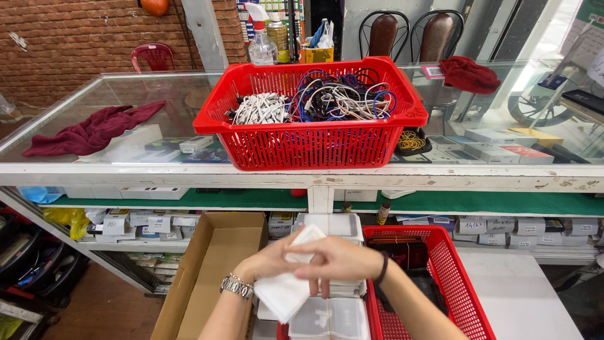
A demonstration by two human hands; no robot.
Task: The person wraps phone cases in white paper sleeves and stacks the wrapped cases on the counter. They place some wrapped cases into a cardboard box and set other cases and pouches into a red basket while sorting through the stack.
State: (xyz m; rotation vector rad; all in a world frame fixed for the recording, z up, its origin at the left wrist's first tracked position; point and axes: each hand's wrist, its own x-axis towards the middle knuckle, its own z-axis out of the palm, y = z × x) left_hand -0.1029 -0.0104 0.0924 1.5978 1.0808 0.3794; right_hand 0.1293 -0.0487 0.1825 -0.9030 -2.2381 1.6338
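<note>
We count two red baskets [311,141] [440,277] at 12 and 5 o'clock | two maroon cloths [88,132] [469,74] at 10 and 1 | one cardboard box [217,264] at 7 | two dark chairs [384,34] [435,34] at 12

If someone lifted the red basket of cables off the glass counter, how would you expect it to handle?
The red basket is probably light, being thin perforated plastic, and might flex. The tangled cables inside would likely shift together as one clump. On the smooth glass counter it should slide easily.
</note>
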